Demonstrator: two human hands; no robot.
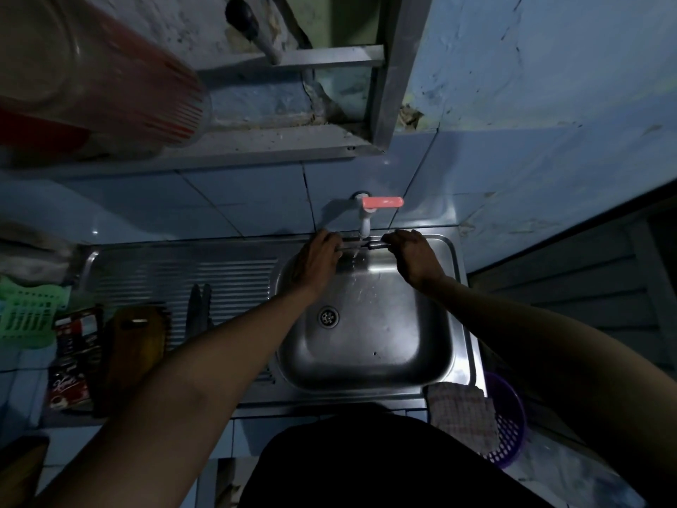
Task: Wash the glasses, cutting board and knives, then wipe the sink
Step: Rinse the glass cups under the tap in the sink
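A knife [361, 246] lies level under the white tap [365, 221], where a thin stream of water runs into the steel sink [366, 372]. My right hand [414, 254] grips the knife's dark handle. My left hand [318, 256] pinches the blade end. More knives [199, 306] lie on the ribbed drainboard to the left. A brown wooden cutting board [137, 346] stands at the drainboard's left edge. Striped glasses [110, 78] sit blurred at the top left.
The tap has a pink lever [383, 202]. A checked cloth [461, 412] hangs over the sink's front right corner, above a purple basket [511, 430]. A green basket [27, 317] and dark packets [75, 357] stand far left. A metal shelf [256, 144] juts out overhead.
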